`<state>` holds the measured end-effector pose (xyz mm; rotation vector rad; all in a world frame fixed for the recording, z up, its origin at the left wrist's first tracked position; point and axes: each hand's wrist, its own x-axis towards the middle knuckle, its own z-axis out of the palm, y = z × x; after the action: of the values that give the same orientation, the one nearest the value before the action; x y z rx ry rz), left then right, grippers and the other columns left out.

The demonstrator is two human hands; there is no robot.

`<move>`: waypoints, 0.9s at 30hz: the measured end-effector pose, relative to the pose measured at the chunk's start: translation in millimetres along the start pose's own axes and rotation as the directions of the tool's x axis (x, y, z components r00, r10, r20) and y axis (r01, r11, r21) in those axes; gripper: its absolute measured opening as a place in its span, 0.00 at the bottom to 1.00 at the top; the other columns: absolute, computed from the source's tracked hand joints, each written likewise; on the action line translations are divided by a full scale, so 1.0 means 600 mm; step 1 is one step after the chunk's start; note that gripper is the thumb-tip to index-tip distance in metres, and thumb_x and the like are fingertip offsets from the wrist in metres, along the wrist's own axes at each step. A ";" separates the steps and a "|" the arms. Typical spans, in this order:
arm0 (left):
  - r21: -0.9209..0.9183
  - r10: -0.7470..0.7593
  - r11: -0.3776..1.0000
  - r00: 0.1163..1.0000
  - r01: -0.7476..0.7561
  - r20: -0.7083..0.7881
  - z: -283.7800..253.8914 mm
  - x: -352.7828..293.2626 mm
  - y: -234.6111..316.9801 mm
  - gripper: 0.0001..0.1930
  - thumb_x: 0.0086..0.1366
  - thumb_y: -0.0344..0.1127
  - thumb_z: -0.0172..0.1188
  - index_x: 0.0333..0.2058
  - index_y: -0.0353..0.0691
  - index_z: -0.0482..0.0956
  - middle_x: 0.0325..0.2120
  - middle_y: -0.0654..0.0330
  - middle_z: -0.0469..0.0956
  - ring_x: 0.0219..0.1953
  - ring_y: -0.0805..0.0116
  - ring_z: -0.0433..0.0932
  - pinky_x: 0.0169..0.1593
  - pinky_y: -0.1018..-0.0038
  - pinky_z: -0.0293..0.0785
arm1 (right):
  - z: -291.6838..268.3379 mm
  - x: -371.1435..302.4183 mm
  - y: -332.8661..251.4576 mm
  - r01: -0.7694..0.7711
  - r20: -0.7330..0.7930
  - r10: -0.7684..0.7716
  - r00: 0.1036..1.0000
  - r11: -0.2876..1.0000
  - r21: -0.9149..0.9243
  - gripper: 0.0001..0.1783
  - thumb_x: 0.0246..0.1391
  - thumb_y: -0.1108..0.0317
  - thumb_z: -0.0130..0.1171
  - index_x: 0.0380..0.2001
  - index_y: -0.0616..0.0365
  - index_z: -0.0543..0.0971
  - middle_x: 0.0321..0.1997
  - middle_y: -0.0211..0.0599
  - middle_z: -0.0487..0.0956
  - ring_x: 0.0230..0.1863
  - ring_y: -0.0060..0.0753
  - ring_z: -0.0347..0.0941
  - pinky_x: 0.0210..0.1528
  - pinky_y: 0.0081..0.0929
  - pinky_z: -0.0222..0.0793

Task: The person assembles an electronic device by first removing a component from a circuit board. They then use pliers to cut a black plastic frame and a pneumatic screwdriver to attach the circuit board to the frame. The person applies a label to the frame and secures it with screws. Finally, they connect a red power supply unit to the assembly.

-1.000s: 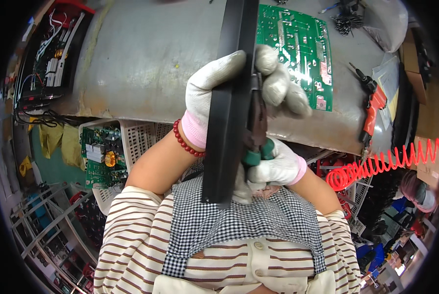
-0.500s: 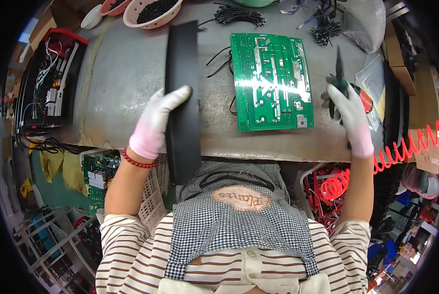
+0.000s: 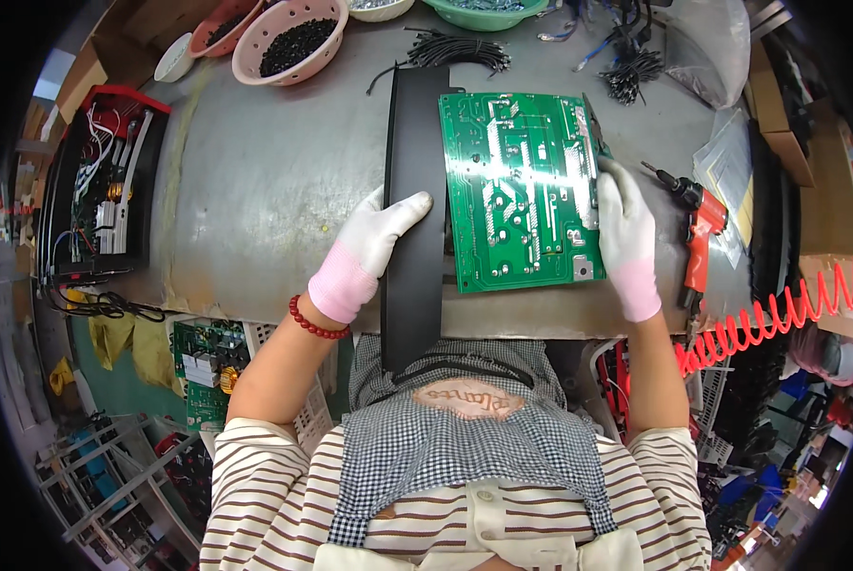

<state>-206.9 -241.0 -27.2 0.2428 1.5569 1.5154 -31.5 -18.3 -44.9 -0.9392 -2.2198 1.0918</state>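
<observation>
My left hand (image 3: pixel 381 233), in a white glove with a pink cuff, grips a long black metal panel (image 3: pixel 415 219), thumb on its face. The panel stands close along the left edge of a green circuit board (image 3: pixel 512 200), whose solder side faces up. At the board's right edge, my right hand (image 3: pixel 626 214), also gloved, is closed round a dark pointed pair of pliers (image 3: pixel 594 122), mostly hidden by the hand and the board. Those fingers touch the board's edge; whether they grip it too is hidden.
A red power screwdriver (image 3: pixel 701 233) with a coiled red hose (image 3: pixel 769 319) lies to the right. Baskets of small parts, including a pink one (image 3: pixel 246 59), and bundled black cables (image 3: pixel 457 49) stand at the back. An open black-cased unit (image 3: pixel 103 190) sits at the left.
My left hand has brought the black panel rightward, up to the board. My right hand has moved left with the pliers, from beside the red screwdriver to the board's right edge.
</observation>
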 end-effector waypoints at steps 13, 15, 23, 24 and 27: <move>0.496 0.095 0.863 0.995 -0.093 0.022 -0.062 0.055 -0.019 0.27 0.64 0.43 0.58 0.51 0.23 0.70 0.38 0.46 0.80 0.41 0.62 0.80 0.47 0.69 0.76 | -0.073 0.006 0.039 -0.021 -0.099 0.008 0.995 0.991 -0.130 0.17 0.62 0.66 0.52 0.48 0.68 0.76 0.48 0.49 0.79 0.51 0.41 0.75 0.57 0.32 0.66; 0.664 0.087 0.744 0.996 -0.076 0.016 -0.069 0.042 -0.015 0.24 0.65 0.41 0.58 0.50 0.25 0.71 0.36 0.52 0.81 0.38 0.67 0.79 0.44 0.71 0.76 | -0.110 0.009 0.066 0.004 -0.188 -0.052 0.981 0.970 -0.243 0.18 0.61 0.67 0.53 0.50 0.69 0.75 0.51 0.51 0.77 0.54 0.42 0.73 0.60 0.32 0.64; 0.914 0.479 0.336 0.877 -0.228 0.042 -0.104 0.101 0.147 0.13 0.64 0.40 0.57 0.42 0.38 0.78 0.33 0.51 0.81 0.37 0.64 0.81 0.43 0.69 0.75 | -0.177 -0.055 0.187 -0.153 -0.341 -0.111 0.934 0.735 -0.660 0.30 0.60 0.62 0.57 0.61 0.67 0.66 0.65 0.56 0.64 0.66 0.55 0.61 0.67 0.41 0.55; 0.895 0.633 0.279 0.767 -0.347 0.100 -0.110 0.139 0.179 0.14 0.63 0.42 0.55 0.40 0.37 0.78 0.35 0.46 0.81 0.38 0.52 0.81 0.44 0.64 0.76 | -0.171 -0.058 0.182 -0.183 -0.358 -0.102 0.928 0.713 -0.677 0.32 0.58 0.62 0.58 0.61 0.67 0.65 0.64 0.57 0.65 0.66 0.55 0.60 0.68 0.42 0.55; 0.946 0.698 -0.050 0.666 -0.321 0.263 -0.216 0.297 0.252 0.17 0.64 0.43 0.55 0.45 0.37 0.78 0.41 0.47 0.80 0.44 0.50 0.79 0.49 0.62 0.74 | -0.159 -0.043 0.164 -0.154 -0.331 -0.133 0.934 0.687 -0.710 0.33 0.55 0.60 0.60 0.60 0.67 0.66 0.59 0.59 0.69 0.61 0.57 0.65 0.64 0.43 0.60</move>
<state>-464.2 -173.1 -1.3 1.6454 2.7791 0.7051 85.2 51.7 -75.6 -1.3318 -2.3219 -0.0614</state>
